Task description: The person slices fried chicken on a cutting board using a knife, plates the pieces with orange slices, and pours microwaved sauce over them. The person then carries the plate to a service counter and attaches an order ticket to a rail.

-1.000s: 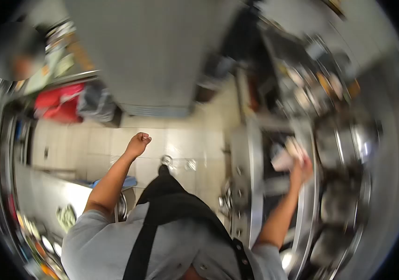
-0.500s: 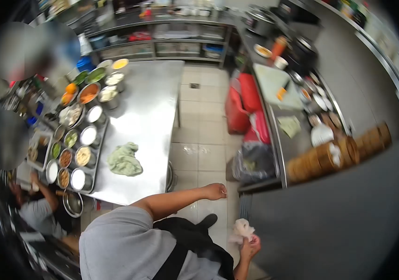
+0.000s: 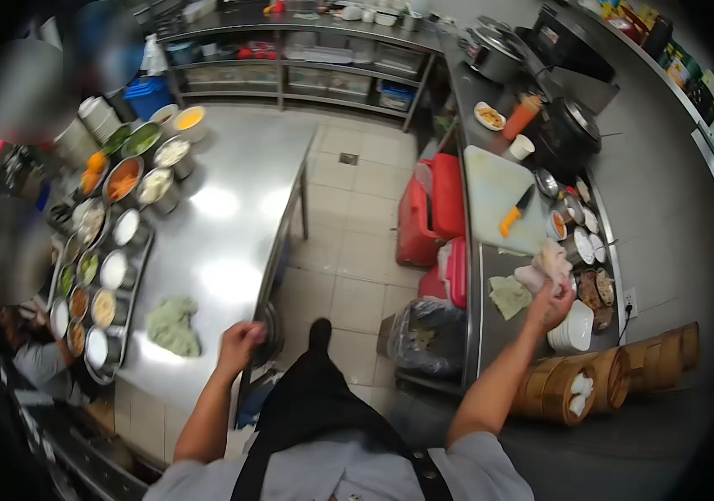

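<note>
My right hand (image 3: 551,302) is closed on a pale crumpled cloth or plastic wrap (image 3: 547,264), held over the right counter just below the white cutting board (image 3: 503,196). A green cloth (image 3: 510,296) lies beside it on the left, and a stack of white dishes (image 3: 572,327) stands below it on the right. My left hand (image 3: 242,341) is curled closed near the right edge of the steel table (image 3: 232,250); whether its fingers hold anything is too small to tell. Another green cloth (image 3: 174,326) lies crumpled on that table, left of my left hand.
An orange-handled knife (image 3: 510,221) lies on the cutting board. Bamboo steamers (image 3: 570,391) line the lower right. Red bins (image 3: 430,209) and a lined bin (image 3: 432,338) stand along the right counter. Food containers (image 3: 115,270) fill the table's left side, with another person (image 3: 40,359) beyond.
The view has turned and moved forward. My right hand has carried the pale item from beside the counter to over it, near the cutting board. My left hand is now beside the steel table.
</note>
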`<state>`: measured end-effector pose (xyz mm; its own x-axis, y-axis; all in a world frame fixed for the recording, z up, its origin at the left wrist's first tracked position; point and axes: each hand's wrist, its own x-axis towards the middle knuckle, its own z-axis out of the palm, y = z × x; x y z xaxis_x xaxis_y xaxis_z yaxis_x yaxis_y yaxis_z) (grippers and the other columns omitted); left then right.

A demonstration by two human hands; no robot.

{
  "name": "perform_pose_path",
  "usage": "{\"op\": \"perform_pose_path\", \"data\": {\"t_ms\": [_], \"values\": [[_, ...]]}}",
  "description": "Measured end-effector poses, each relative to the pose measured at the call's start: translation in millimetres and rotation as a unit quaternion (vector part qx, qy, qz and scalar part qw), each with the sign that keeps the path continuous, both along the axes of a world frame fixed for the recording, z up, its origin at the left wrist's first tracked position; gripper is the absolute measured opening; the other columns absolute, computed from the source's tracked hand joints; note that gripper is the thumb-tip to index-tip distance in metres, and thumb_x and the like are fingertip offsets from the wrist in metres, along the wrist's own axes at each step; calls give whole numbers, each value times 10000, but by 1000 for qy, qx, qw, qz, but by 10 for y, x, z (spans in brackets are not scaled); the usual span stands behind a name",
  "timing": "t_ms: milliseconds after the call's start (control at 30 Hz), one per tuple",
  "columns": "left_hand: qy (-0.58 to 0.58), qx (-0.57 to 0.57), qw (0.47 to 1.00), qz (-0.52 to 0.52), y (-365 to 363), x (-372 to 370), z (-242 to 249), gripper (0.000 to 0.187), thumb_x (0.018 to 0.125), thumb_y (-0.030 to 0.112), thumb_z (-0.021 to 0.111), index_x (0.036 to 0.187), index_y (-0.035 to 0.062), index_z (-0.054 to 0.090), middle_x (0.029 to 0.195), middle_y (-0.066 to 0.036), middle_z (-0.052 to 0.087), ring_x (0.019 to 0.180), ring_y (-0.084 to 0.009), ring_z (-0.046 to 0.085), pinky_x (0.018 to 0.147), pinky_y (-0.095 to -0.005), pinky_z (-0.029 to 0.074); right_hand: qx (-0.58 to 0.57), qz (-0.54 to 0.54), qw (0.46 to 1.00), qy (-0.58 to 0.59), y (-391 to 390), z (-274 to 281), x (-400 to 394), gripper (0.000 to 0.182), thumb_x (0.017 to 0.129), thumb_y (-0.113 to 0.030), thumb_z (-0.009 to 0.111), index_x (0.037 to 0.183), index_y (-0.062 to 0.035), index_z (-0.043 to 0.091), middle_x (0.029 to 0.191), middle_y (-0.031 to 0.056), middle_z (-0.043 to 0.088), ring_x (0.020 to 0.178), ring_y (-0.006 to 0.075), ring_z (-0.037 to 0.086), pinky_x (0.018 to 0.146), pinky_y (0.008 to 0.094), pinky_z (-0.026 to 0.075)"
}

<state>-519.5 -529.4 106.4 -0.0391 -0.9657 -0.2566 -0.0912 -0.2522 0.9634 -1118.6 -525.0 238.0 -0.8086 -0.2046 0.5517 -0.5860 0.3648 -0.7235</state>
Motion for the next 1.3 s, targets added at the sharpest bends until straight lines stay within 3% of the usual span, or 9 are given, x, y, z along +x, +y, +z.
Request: {"op": "perform_pose_path", "data": {"t_ms": [133, 200, 300, 333, 633, 967, 1067, 1100, 1300], "values": [[-22, 45, 990, 131, -310, 158, 158, 165, 913, 134, 607, 873, -23, 643, 798, -79, 687, 715, -118, 628, 675, -242, 503, 293, -25, 956, 9, -575, -1076, -581, 413, 806, -265, 684, 1136, -27, 612, 1158, 184, 608, 1088, 369, 573, 955, 456, 436], [3, 40, 989, 145, -659, 131, 133, 124, 916, 68, 560, 891, -22, 642, 845, -97, 687, 752, -132, 635, 701, -246, 503, 289, -158, 941, 78, -903, -1280, -390, 364, 822, -268, 675, 1084, -22, 620, 1087, 192, 616, 1016, 373, 578, 907, 475, 438], [16, 28, 994, 105, -1470, -23, 356, 117, 915, 43, 545, 932, -28, 637, 884, -101, 682, 808, -145, 645, 740, -257, 512, 255, 83, 961, 71, -1477, -1075, -444, 307, 834, -249, 670, 1019, -9, 617, 1005, 197, 614, 926, 360, 578, 832, 470, 445], [24, 30, 996, 86, -1740, -89, 446, 118, 914, 38, 543, 945, -30, 635, 894, -100, 680, 821, -149, 645, 751, -262, 516, 205, 72, 976, -28, -1780, -1060, -483, 267, 836, -232, 675, 957, -4, 605, 949, 198, 604, 857, 352, 570, 769, 467, 442], [14, -56, 998, 9, -4126, -966, 751, 116, 901, 26, 576, 993, -24, 624, 925, -85, 668, 808, -142, 626, 772, -274, 523, 127, 107, 984, -63, -3332, -237, -602, 301, 853, -215, 671, 1054, 1, 613, 1083, 168, 615, 1010, 275, 606, 897, 383, 471], [-29, -20, 996, -83, -6398, -2439, 621, 137, 898, 97, 621, 990, -4, 622, 904, -63, 672, 800, -127, 631, 699, -252, 501, -37, 106, 986, -124, -5168, 16, -2073, 270, 882, -202, 675, 1047, 10, 642, 914, 71, 670, 826, 143, 621, 778, 273, 496], [-51, -68, 987, -139, -7162, -2969, 847, 137, 895, 118, 620, 988, 18, 631, 915, -52, 676, 792, -120, 622, 686, -253, 491, 12, 130, 990, -45, -6045, 462, -2264, 332, 901, -267, 645, 1087, 9, 655, 967, 125, 702, 871, 183, 657, 795, 308, 505], [-86, -107, 979, -151, -7421, -3135, 940, 133, 892, 112, 621, 983, 15, 634, 915, -48, 675, 800, -115, 616, 694, -252, 486, 39, 139, 990, 3, -6387, 432, -2500, 331, 884, -296, 656, 1073, -25, 663, 1002, 156, 690, 940, 290, 661, 845, 361, 499], [-111, -181, 969, -128, -8632, -3804, 1241, 108, 877, 80, 638, 961, 12, 647, 919, -44, 666, 786, -107, 589, 700, -258, 481, 202, 88, 950, 221, -8164, 1173, -3338, 654, 940, -473, 502, 1295, 77, 503, 1325, 258, 520, 1288, 371, 446, 1084, 415, 332]]}}
